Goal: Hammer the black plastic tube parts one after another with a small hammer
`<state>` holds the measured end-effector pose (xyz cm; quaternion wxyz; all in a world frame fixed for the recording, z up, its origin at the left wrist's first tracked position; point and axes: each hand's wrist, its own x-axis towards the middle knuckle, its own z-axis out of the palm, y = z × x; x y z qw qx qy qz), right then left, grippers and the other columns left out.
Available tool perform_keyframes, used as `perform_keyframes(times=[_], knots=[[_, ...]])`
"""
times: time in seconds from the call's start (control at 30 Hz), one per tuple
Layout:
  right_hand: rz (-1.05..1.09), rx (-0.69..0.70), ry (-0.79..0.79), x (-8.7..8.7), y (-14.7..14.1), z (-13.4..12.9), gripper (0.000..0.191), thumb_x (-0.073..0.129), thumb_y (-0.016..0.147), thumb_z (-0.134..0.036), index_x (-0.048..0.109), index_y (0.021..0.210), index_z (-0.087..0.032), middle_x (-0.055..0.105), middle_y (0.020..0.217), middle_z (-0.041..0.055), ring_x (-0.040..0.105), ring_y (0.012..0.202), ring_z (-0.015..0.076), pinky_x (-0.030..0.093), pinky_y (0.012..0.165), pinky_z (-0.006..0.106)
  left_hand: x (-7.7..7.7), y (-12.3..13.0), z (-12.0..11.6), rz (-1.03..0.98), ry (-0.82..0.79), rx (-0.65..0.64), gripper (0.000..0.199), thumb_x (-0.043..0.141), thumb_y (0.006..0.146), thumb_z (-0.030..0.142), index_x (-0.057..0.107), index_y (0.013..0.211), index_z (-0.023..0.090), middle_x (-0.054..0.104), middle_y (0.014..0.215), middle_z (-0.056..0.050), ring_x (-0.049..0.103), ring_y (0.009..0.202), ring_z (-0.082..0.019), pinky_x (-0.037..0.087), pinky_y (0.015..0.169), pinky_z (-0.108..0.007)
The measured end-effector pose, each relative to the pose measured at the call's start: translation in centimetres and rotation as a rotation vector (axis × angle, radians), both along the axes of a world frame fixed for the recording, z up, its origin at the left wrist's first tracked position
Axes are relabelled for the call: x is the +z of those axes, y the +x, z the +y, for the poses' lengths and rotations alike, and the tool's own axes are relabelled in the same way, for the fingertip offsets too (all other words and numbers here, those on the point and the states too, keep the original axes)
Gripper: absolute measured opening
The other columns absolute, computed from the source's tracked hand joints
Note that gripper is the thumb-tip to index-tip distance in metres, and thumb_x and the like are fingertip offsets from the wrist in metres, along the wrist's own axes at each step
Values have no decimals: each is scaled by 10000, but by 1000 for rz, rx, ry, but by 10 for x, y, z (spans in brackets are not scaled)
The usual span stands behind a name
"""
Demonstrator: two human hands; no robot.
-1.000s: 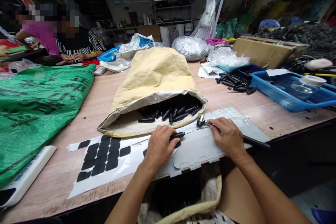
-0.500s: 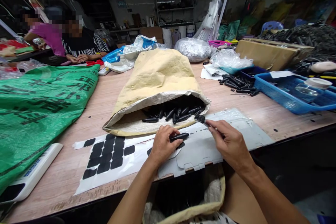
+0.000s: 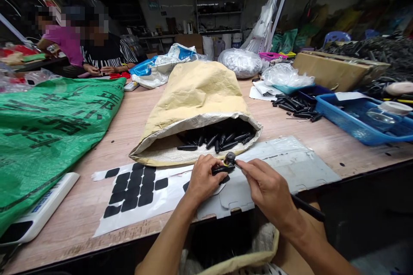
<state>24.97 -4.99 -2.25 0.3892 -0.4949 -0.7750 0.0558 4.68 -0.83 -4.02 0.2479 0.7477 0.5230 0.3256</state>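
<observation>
My left hand point(image 3: 206, 176) is closed around a black pen-like tube point(image 3: 227, 169), holding it low over the grey board point(image 3: 277, 161). In my right hand point(image 3: 269, 184) is a small hammer point(image 3: 229, 158) with a dark round head. Its head is at the tube, beside my left fingertips; its black grip extends behind my right wrist. Just beyond both hands, a tan woven sack point(image 3: 200, 94) lies with its mouth facing me. Several black tubes point(image 3: 222, 141) lie loose inside it. White sheets with black rounded squares point(image 3: 130, 202) are left of my left hand.
A green woven bag point(image 3: 58, 124) and a white flat device point(image 3: 45, 210) are at left. On the right are a blue basket point(image 3: 355, 124), more black tubes point(image 3: 295, 105) and a cardboard box point(image 3: 332, 68). A second sack point(image 3: 238, 262) opens below the table edge. Two people sit far left.
My right hand has swung left and down, bringing the hammer head to the black tube. My left hand keeps its hold. The view has shifted slightly.
</observation>
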Motion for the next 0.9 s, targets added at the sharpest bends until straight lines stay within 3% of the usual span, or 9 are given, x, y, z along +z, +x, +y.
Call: perform_keyframes(times=[0.1, 0.33, 0.47, 0.6, 0.73, 0.9], knots=[[48, -35, 60, 3, 4, 0, 422, 479, 975, -147, 633, 1336, -301, 697, 997, 62, 651, 962, 215, 540, 857, 353, -1, 0, 0, 8, 3, 2, 152, 787, 783, 202, 696, 902, 232, 680, 896, -10, 549, 925, -230, 416, 830, -362], [-7, -69, 15, -5, 15, 4, 374, 471, 990, -167, 661, 1292, -280, 701, 946, 51, 658, 914, 204, 530, 825, 327, -2, 0, 0, 15, 9, 10, 134, 772, 796, 212, 701, 909, 231, 674, 881, -13, 552, 915, -226, 415, 831, -361], [-30, -161, 58, -7, 46, 27, 318, 509, 987, -211, 686, 1244, -267, 714, 999, 47, 658, 944, 204, 517, 870, 340, -1, -1, 0, 30, 0, -7, 107, 750, 828, 246, 708, 925, 232, 673, 890, -17, 551, 917, -227, 411, 842, -366], [-136, -178, 87, -21, 77, 54, 281, 512, 976, -213, 726, 1155, -241, 703, 938, 44, 636, 921, 209, 503, 853, 349, 2, -2, 0, 27, -16, -19, 78, 686, 896, 292, 714, 946, 239, 677, 921, -20, 560, 949, -227, 407, 861, -367], [-211, -132, 95, -35, 88, 64, 274, 529, 965, -210, 740, 1137, -240, 689, 919, 47, 602, 897, 207, 490, 827, 346, 4, -2, 0, 36, -28, -33, 195, 554, 992, 343, 705, 930, 238, 667, 925, -17, 548, 943, -216, 396, 864, -362], [-263, -144, 89, -38, 87, 62, 270, 540, 954, -202, 725, 1148, -235, 679, 931, 50, 585, 908, 213, 471, 833, 346, 1, -1, 1, 85, -13, -27, 402, 381, 1066, 393, 587, 778, 202, 583, 829, -17, 489, 845, -196, 374, 820, -361]])
